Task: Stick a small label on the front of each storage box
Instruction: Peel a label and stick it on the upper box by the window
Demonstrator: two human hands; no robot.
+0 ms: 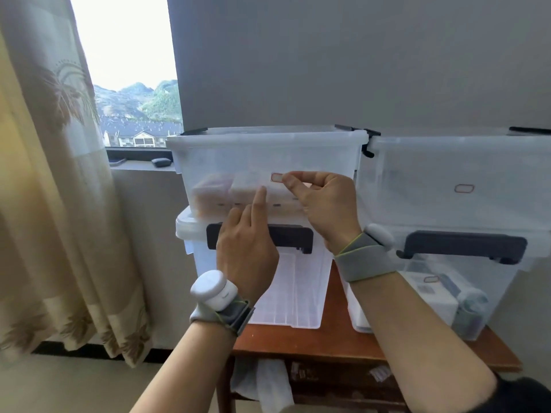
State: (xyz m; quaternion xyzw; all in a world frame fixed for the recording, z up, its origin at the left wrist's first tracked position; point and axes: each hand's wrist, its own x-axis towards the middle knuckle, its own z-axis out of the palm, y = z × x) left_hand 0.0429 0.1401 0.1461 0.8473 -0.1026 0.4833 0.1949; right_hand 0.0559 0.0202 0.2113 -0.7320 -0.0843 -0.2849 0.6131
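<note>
Several clear plastic storage boxes stand stacked two high on a wooden table. On the front of the upper left box sits a small white label with a red border; my right hand pinches its right end between thumb and forefinger. My left hand points its forefinger up against the same box front, just left of and below the label. The upper right box carries a label. Another label shows on the lower right box. The lower left box shows no label; my hands hide part of it.
A black handle spans the lower left box's lid, and another handle spans the lower right one. A patterned curtain hangs at the left beside a window. A grey wall stands behind the boxes. Papers lie under the table.
</note>
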